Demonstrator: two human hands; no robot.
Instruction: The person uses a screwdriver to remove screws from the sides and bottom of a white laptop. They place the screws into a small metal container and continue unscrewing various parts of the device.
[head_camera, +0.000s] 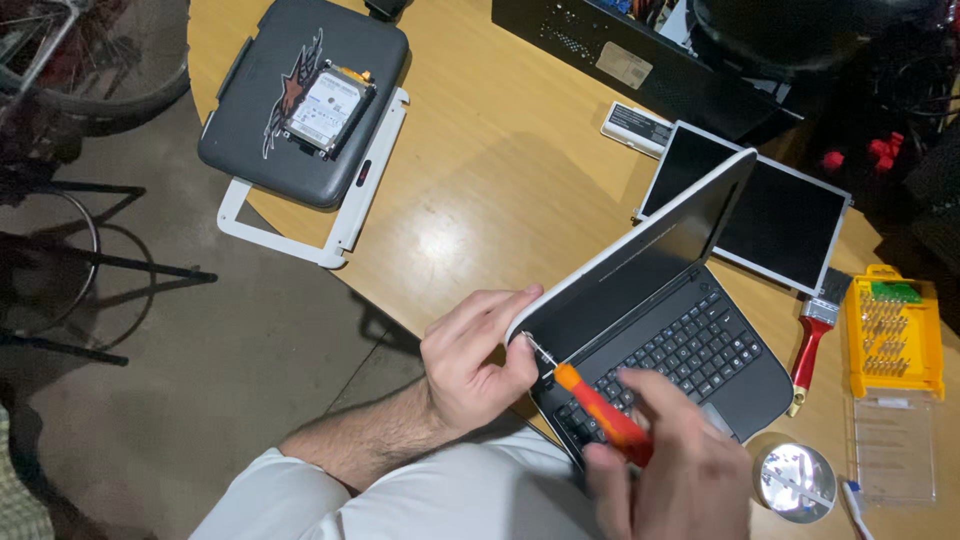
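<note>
Screwdriver at laptop hinge corner
Our left hand (475, 355) pinches the laptop (660, 330) lid's corner; right hand (675, 465) grips orange screwdriver (598, 408), tip by hinge, on bench (500, 170).

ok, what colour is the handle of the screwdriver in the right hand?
Orange, on the slim metal-shafted screwdriver gripped by the right hand; it shows best in the head view.

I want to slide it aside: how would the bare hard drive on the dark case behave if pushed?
The silver hard drive looks rigid and flat, so it should slide, not roll. Resting atop the dark grey case, it might slip off; its exposed board seems fragile.
</note>
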